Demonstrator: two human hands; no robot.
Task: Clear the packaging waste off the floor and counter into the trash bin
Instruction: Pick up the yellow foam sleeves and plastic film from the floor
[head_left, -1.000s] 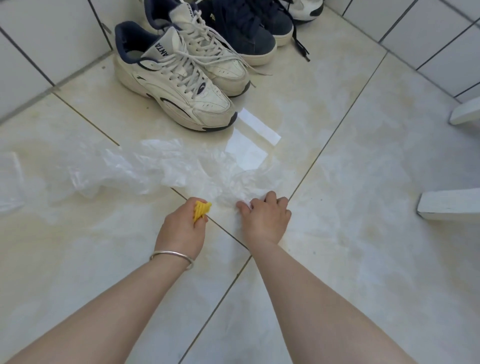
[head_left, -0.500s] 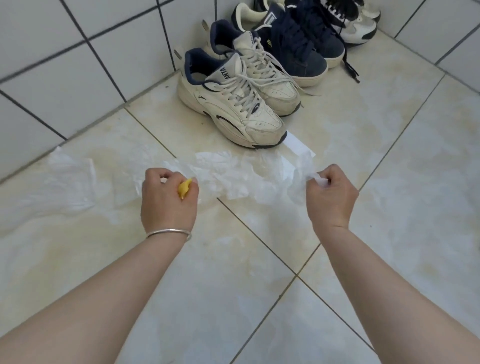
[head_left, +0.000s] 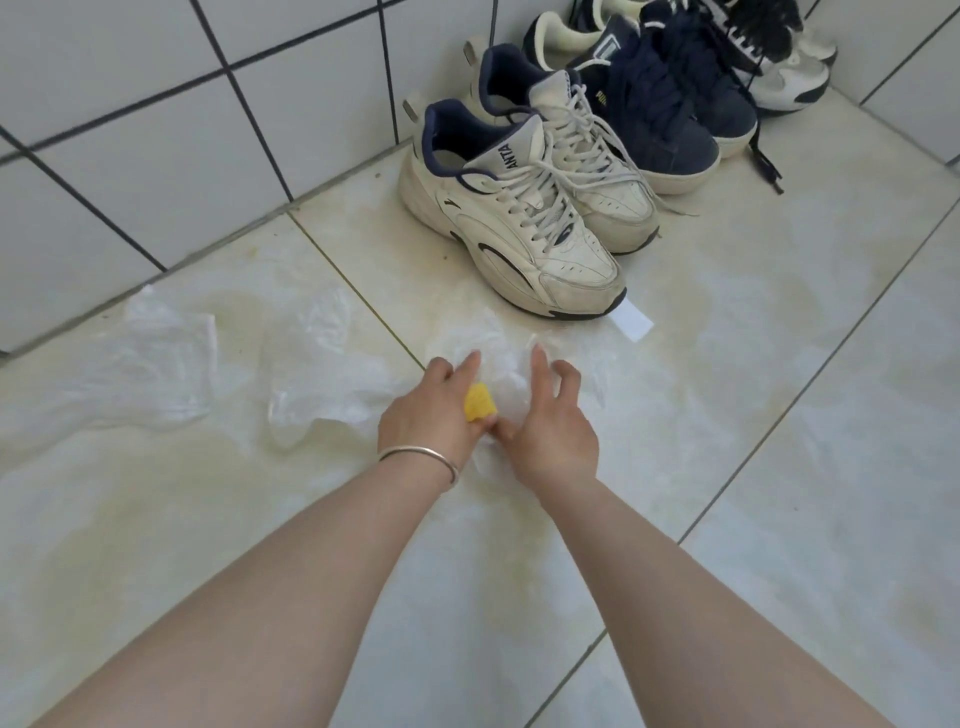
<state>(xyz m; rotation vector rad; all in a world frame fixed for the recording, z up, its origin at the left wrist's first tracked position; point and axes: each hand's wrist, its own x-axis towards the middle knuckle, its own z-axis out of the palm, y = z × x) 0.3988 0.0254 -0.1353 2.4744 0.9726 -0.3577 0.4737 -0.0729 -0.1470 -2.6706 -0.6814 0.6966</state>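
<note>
A crumpled clear plastic sheet (head_left: 322, 374) lies on the tiled floor and is bunched up between my two hands. My left hand (head_left: 431, 415), with a bracelet on the wrist, holds a small yellow scrap (head_left: 479, 402) under its thumb, and its forefinger reaches onto the plastic. My right hand (head_left: 550, 426) is beside it, fingers curling round the bunched end of the same sheet. A second clear plastic piece (head_left: 156, 358) lies further left by the wall. A white paper strip (head_left: 631, 319) sticks out from under a shoe's toe.
A pair of white sneakers (head_left: 519, 218) stands just beyond my hands, with navy sneakers (head_left: 670, 114) and another white pair (head_left: 784, 67) behind them in the corner. A white tiled wall (head_left: 156, 130) runs along the left. Bare floor tiles (head_left: 779, 415) lie to the right.
My hands were apart, each gripping an end of the plastic. They have come together in the middle, bunching the sheet between them. The view has shifted so the shoes sit further right.
</note>
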